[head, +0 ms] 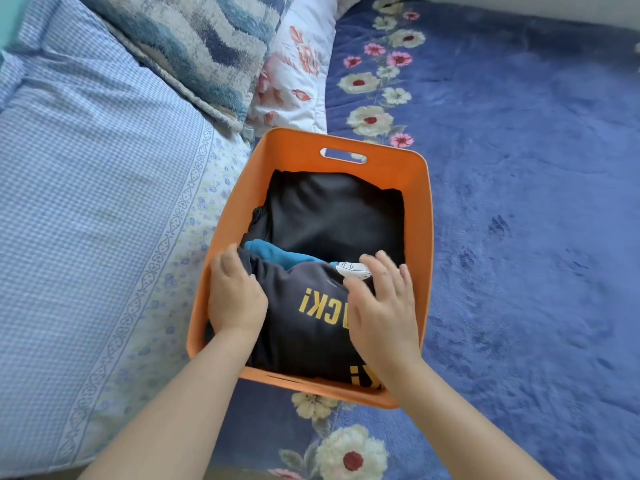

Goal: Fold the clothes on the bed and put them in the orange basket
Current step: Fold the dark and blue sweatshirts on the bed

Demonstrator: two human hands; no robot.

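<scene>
The orange basket (346,142) stands on the bed with folded clothes in it. A black garment (336,209) fills its far half, and a teal piece (277,252) shows under it. In the near half lies a folded dark shirt with yellow letters (304,327). My left hand (233,294) is curled over the shirt's left edge by the basket wall, its fingertips tucked down out of sight. My right hand (381,303) rests flat on the shirt's right side with fingers spread, beside a white label (351,269).
The bed is covered by a blue plush blanket with flowers (519,220). A blue checked pillow (86,202) lies to the left of the basket. A shaggy blue-and-cream cushion (194,46) and a floral pillow (294,71) lie behind it.
</scene>
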